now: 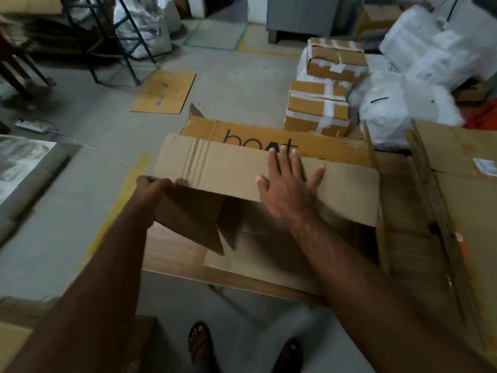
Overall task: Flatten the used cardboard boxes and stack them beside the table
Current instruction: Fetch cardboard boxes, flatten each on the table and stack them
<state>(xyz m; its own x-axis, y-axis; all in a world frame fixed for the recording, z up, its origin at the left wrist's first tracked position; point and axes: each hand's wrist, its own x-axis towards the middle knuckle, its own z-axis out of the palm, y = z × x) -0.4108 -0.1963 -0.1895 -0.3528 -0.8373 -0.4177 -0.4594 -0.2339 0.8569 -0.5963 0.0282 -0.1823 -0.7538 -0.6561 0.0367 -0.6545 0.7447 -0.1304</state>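
An open brown cardboard box (pixel 215 168) lies on a wooden table (pixel 172 254) in front of me, its inside still hollow. My left hand (pixel 152 188) grips the left edge of the box's top panel with curled fingers. My right hand (pixel 289 184) presses flat on that same panel, fingers spread. Behind it lies a cardboard sheet printed with black letters (pixel 255 133). More flattened cardboard (pixel 454 184) is stacked at the table's right.
Taped brown parcels (pixel 320 103) and white sacks (pixel 403 103) stand beyond the table. A loose cardboard sheet (pixel 164 91) lies on the concrete floor, near a blue metal frame (pixel 107 36). A power strip (pixel 31 125) and its cable lie at left. My sandalled feet (pixel 201 343) stand below.
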